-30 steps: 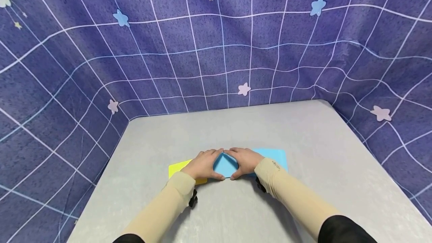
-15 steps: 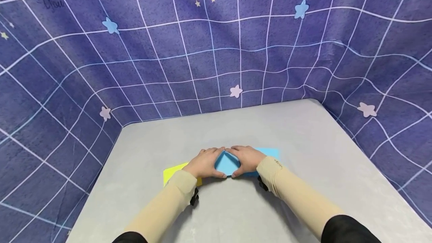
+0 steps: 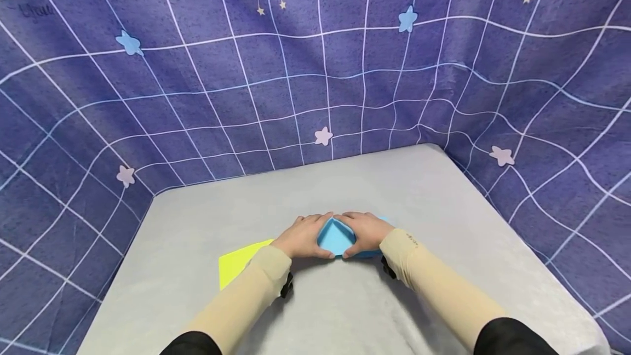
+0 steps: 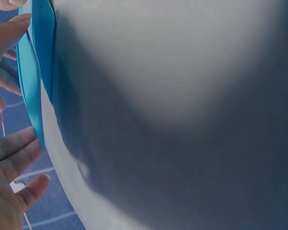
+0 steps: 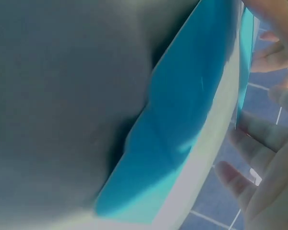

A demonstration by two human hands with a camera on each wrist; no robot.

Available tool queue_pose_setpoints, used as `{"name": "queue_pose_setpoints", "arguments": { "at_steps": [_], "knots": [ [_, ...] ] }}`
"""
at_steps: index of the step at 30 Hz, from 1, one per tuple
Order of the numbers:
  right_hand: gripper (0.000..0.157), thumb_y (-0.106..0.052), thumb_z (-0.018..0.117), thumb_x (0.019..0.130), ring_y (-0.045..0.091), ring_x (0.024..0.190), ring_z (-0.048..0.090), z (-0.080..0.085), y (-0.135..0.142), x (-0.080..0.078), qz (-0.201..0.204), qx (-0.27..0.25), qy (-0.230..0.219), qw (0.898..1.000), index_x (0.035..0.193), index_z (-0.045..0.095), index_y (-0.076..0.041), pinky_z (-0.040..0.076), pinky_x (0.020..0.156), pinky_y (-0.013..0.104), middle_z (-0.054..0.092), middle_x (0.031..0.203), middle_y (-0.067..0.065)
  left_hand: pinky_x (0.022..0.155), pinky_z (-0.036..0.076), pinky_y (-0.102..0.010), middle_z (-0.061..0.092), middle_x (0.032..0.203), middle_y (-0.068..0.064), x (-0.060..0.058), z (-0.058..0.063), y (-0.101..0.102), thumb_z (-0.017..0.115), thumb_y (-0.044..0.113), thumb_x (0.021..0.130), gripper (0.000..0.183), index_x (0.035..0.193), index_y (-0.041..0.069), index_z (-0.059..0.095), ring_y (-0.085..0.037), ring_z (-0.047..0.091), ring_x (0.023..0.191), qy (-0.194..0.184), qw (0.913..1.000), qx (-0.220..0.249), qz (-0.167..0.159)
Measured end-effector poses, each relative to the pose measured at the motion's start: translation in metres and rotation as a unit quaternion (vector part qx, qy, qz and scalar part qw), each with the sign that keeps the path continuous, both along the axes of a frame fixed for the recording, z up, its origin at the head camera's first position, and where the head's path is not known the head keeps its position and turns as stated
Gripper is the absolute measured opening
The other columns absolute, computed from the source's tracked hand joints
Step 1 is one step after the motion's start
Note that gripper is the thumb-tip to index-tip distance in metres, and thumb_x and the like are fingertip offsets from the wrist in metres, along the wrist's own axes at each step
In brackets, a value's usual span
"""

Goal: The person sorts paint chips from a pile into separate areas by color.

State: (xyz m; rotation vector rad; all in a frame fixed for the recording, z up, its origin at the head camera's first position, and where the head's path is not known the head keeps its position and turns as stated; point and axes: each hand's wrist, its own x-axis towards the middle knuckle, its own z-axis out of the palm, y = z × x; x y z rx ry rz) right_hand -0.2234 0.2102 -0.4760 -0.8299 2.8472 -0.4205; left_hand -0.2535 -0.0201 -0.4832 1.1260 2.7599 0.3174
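In the head view, a folded piece of blue paper (image 3: 337, 237) is held between the two hands. My left hand (image 3: 305, 236) grips its left side, fingers at the far edge and thumb at the near edge. The right hand (image 3: 367, 233) holds the right side the same way, with both thumbs nearly meeting in front. Another blue sheet (image 5: 177, 105) lies on the table below, mostly hidden by the right hand in the head view. The left wrist view shows the held blue paper (image 4: 31, 79) raised, fingertips along its edge.
A yellow sheet (image 3: 239, 263) lies to the left, partly under the left forearm in the view. The pale grey table (image 3: 276, 196) is bordered at the back and sides by a purple curtain (image 3: 236, 86) with gridlines and stars.
The head view has turned right. Relative to the table, both hands have moved right with the held paper, covering more of the lower blue sheet and uncovering more of the yellow one.
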Motion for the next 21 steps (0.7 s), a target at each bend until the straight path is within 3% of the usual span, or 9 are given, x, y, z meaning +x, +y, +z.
{"name": "queue_pose_setpoints", "arguments": {
  "at_steps": [10,21],
  "knots": [
    [0.101,-0.051,0.089,0.079,0.034,0.129,0.056,-0.002,0.018,0.004,-0.018,0.011,-0.009,1.0,0.159,0.041,-0.01,0.043,0.106,0.054,0.051,0.151,0.018,0.107,0.039,-0.054,0.055,0.148,-0.012,-0.003,-0.008,0.018,0.082,0.06,0.081,0.105,0.161,0.012,0.035,-0.026,0.052,0.134,0.015,0.9995,-0.005,-0.028],
    [0.097,-0.047,0.088,0.08,0.041,0.131,0.052,-0.005,0.029,0.007,-0.034,-0.009,-0.017,0.999,0.159,0.042,-0.012,0.043,0.105,0.058,0.04,0.158,0.022,0.114,0.036,-0.054,0.049,0.153,-0.013,0.0,-0.002,0.028,0.074,0.061,0.088,0.097,0.162,0.012,0.033,-0.028,0.046,0.141,0.007,0.9997,-0.006,-0.022]
  ]
}}
